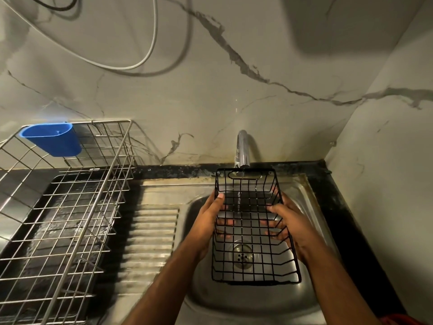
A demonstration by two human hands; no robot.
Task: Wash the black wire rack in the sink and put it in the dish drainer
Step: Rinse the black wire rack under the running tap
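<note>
Both hands, left hand (212,221) and right hand (287,222), grip the long sides of the black wire rack (251,227) over the sink (302,193), under the running tap (242,148). Rinsing appears underway; the dish drainer (70,207) at left awaits.

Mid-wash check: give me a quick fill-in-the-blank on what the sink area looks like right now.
1. Both hands, left hand and right hand, hold the black wire rack over the ____.
2. Water from the tap is ____ onto the rack.
3. The blue cup hangs on the ____, left of the sink.

Missing words: sink; running; dish drainer
</note>
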